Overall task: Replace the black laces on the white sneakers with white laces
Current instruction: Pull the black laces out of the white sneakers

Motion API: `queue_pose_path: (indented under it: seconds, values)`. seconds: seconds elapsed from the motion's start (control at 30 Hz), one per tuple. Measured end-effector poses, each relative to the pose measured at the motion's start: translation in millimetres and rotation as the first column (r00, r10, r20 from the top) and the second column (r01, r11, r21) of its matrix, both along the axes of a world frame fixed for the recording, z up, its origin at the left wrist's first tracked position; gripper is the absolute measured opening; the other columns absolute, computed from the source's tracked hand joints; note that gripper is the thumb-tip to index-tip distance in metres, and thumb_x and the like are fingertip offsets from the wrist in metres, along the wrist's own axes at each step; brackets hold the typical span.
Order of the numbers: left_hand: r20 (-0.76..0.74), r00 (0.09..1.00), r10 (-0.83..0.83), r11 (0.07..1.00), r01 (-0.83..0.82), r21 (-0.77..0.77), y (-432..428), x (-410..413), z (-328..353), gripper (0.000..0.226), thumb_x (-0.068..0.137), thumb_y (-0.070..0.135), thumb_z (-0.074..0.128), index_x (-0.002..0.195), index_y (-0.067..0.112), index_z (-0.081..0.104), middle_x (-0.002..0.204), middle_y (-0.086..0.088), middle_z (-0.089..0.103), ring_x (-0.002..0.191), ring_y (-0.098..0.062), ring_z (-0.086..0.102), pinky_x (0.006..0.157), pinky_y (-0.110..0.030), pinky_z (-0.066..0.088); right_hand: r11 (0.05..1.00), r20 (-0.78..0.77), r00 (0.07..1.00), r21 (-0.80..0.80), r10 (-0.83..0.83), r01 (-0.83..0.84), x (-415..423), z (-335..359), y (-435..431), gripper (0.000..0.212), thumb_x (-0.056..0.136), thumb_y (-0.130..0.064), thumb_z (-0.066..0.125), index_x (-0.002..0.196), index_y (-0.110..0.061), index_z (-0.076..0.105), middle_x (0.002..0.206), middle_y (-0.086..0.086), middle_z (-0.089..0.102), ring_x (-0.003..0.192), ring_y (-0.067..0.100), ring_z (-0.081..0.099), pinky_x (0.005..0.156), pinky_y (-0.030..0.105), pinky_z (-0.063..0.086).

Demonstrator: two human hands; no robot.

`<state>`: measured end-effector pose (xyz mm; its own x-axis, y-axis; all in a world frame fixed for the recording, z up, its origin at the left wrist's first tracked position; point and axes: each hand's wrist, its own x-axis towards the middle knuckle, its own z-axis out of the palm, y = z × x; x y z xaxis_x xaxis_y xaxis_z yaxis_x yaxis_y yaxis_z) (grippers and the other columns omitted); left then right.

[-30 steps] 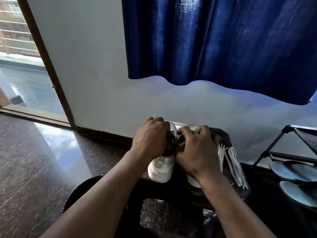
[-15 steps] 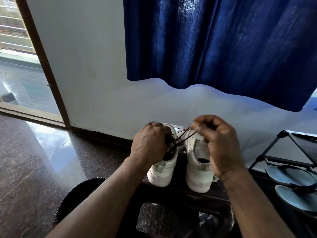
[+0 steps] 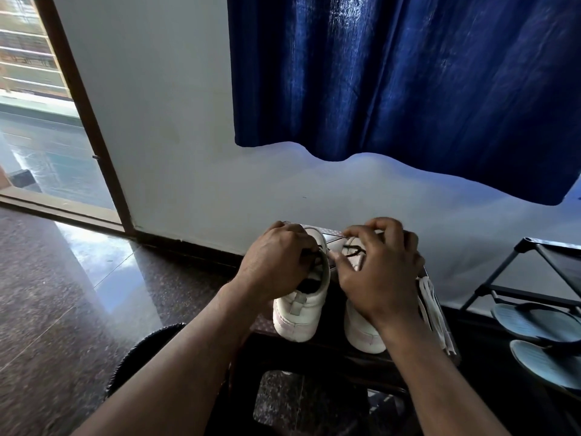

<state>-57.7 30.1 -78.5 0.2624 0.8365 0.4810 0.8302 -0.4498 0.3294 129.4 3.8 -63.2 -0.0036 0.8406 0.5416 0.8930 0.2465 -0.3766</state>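
Curling over the left sneaker [image 3: 298, 316], the left hand [image 3: 273, 265] gripped its black lace [image 3: 316, 258]; the right hand [image 3: 380, 278] pinched a loose strand of that lace above the right sneaker [image 3: 364, 336]. Both stood on the tabletop [image 3: 330, 355], white laces [image 3: 435, 313] just beside. Tugging sideways could likely snag the lace in an eyelet or topple the sneaker.

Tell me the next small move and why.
Probably pull the black lace out with the right hand while the left hand steadies the left sneaker: the lace runs from that sneaker to the right hand, and the white laces lie untouched beside the shoes.
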Motion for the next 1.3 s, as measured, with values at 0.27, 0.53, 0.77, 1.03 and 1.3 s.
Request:
queue_pose_path:
  seconds: [0.27, 0.53, 0.77, 1.03, 1.3]
  values:
    - [0.814, 0.487, 0.316, 0.906, 0.1, -0.411, -8, 4, 20, 0.015, 0.095, 0.004, 0.063, 0.084, 0.011, 0.071, 0.077, 0.005, 0.07, 0.072, -0.011, 0.06, 0.067, -0.021, 0.051, 0.998, 0.183, 0.982, -0.05, 0.036, -0.027, -17, -11, 1, 0.031, 0.083, -0.048, 0.058, 0.11, -0.034, 0.062, 0.084, -0.01, 0.071, 0.105, 0.022, 0.055, 0.086, 0.042, 0.027]
    - [0.331, 0.924, 0.192, 0.95, -0.09, -0.301, -11, -19, 27, 0.02, 0.084, 0.038, 0.083, 0.08, 0.024, 0.071, 0.072, 0.012, 0.064, 0.083, -0.014, 0.055, 0.066, -0.028, 0.038, 0.999, 0.183, 0.983, -0.009, -0.034, 0.037, -22, -14, -1, 0.025, 0.076, -0.043, 0.052, 0.096, -0.031, 0.062, 0.074, -0.009, 0.069, 0.094, 0.023, 0.057, 0.083, 0.041, 0.027]
    - [0.215, 0.962, 0.169, 0.965, -0.117, -0.235, -19, -23, 36, 0.022, 0.089, 0.047, 0.076, 0.09, 0.026, 0.07, 0.079, 0.01, 0.065, 0.09, -0.018, 0.055, 0.069, -0.03, 0.036, 0.998, 0.186, 0.981, 0.047, -0.059, 0.052, -28, -19, -4, 0.018, 0.08, -0.039, 0.055, 0.088, -0.026, 0.064, 0.069, -0.006, 0.066, 0.086, 0.026, 0.059, 0.078, 0.041, 0.028]
    - [0.286, 0.944, 0.165, 0.982, -0.13, -0.14, -23, -21, 42, 0.016, 0.095, 0.036, 0.072, 0.087, 0.023, 0.072, 0.078, 0.01, 0.065, 0.084, -0.015, 0.053, 0.076, -0.024, 0.042, 0.999, 0.159, 0.986, 0.007, -0.05, 0.05, -28, -17, -4, 0.023, 0.084, -0.039, 0.05, 0.104, -0.03, 0.058, 0.074, -0.005, 0.069, 0.098, 0.023, 0.059, 0.085, 0.041, 0.027]
    - [0.465, 0.852, 0.24, 0.903, -0.021, -0.429, -24, -43, 56, 0.02, 0.089, 0.036, 0.08, 0.087, 0.019, 0.071, 0.066, 0.007, 0.062, 0.056, -0.009, 0.052, 0.059, -0.023, 0.044, 0.998, 0.153, 0.987, 0.006, -0.057, 0.057, -29, -16, -5, 0.032, 0.08, -0.043, 0.042, 0.107, -0.031, 0.055, 0.074, -0.006, 0.07, 0.101, 0.023, 0.058, 0.085, 0.04, 0.024]
